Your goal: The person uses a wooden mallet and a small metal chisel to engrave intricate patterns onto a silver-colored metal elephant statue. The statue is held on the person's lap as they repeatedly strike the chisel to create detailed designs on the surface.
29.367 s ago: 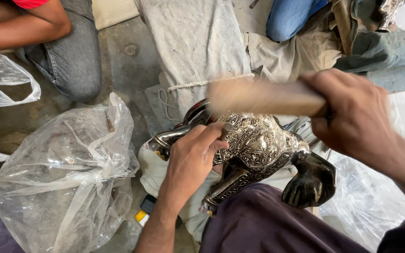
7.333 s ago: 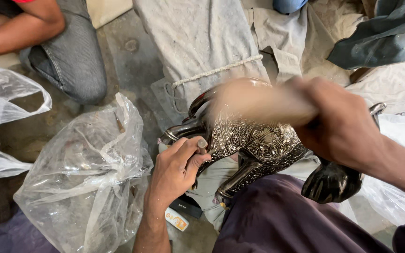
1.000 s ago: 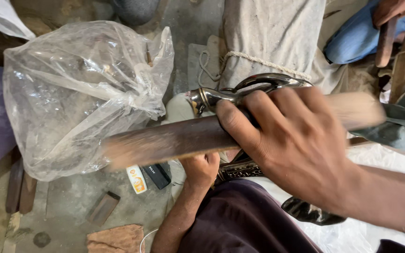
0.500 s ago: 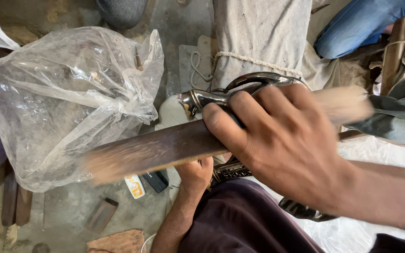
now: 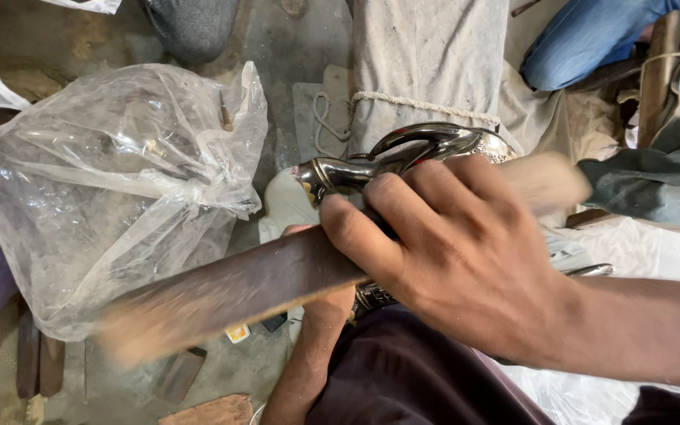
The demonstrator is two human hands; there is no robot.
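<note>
My right hand (image 5: 466,260) fills the middle of the view, its fingers wrapped round a long wooden stick (image 5: 230,295) that runs from lower left to upper right and is blurred by motion. Beneath it lies a shiny silver metal figure (image 5: 403,153) with curved, embossed parts, resting over my lap. My left hand (image 5: 328,303) is mostly hidden under the stick and the right hand; only its wrist and a bit of the palm show, pressed against the figure's underside.
A large crumpled clear plastic bag (image 5: 112,189) lies at the left. A grey cloth sack (image 5: 426,71) tied with rope lies behind the figure. Another person's legs in jeans (image 5: 576,47) are at the top right, and grey rags (image 5: 655,181) at the right.
The stick's left end has swung lower and further down-left across the view, and my right hand has shifted slightly down with it. The figure stays in place.
</note>
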